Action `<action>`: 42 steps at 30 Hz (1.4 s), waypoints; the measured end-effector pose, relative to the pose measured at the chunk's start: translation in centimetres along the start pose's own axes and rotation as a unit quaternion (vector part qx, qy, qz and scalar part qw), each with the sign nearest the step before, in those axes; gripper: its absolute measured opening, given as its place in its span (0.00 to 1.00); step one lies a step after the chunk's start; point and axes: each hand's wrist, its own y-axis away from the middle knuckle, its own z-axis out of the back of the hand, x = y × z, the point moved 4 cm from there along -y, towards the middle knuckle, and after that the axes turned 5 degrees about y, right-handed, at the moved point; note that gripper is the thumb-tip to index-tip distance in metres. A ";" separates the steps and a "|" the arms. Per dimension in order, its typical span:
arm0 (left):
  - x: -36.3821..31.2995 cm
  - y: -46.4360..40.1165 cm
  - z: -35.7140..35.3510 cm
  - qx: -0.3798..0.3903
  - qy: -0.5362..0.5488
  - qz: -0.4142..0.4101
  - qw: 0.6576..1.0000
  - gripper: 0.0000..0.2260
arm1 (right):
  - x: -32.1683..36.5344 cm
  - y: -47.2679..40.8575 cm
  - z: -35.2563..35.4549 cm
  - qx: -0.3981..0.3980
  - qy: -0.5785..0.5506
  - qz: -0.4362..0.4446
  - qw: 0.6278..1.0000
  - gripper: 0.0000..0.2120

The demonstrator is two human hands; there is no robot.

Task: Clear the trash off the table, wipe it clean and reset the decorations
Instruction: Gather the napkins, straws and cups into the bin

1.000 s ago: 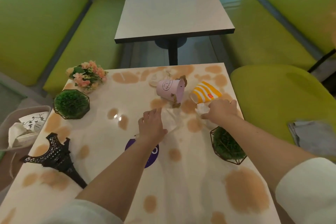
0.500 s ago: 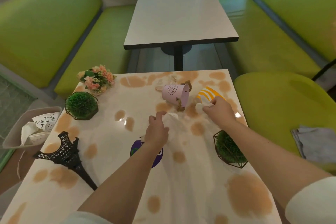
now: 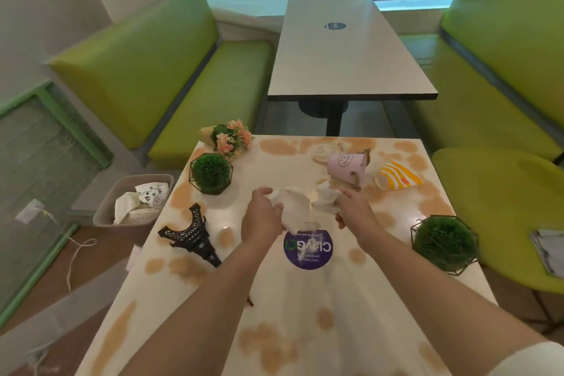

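Note:
Above the middle of the stained white table [image 3: 305, 308], my left hand [image 3: 262, 220] grips a crumpled white tissue [image 3: 293, 206]. Beside it, my right hand [image 3: 354, 212] holds a second crumpled tissue [image 3: 326, 197]. Both tissues are lifted off the tabletop. Another tissue wad [image 3: 323, 152] lies at the far edge. A pink pot [image 3: 348, 168] lies tipped over beyond my hands, with a yellow striped cup [image 3: 398, 180] on its side to the right.
A flower bouquet [image 3: 229, 137], two green ball plants in wire frames [image 3: 211, 173] [image 3: 444, 243] and a black Eiffel tower model [image 3: 190, 233] sit on the table. A trash bin [image 3: 131, 201] stands at the table's left. A grey cloth [image 3: 549, 252] lies on the right seat.
Both hands have picked the tissues up from the table and drawn back toward me. The camera view has tilted up and shifted.

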 end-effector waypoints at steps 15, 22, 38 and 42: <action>10.6 -0.6 27.0 -0.068 0.140 0.013 0.988 0.19 | 8.4 9.2 -26.3 0.042 0.003 0.046 0.998 0.07; 16.9 -3.1 34.7 -0.125 0.171 0.049 0.976 0.22 | 11.4 9.3 -35.6 0.076 0.031 0.062 0.995 0.08; 22.0 -12.7 38.6 -0.165 0.216 0.117 0.955 0.18 | 15.4 0.2 -44.2 0.043 0.122 0.125 0.984 0.08; 23.2 -14.8 39.1 -0.172 0.213 0.133 0.953 0.16 | 16.0 -2.3 -46.0 0.038 0.112 0.131 0.984 0.07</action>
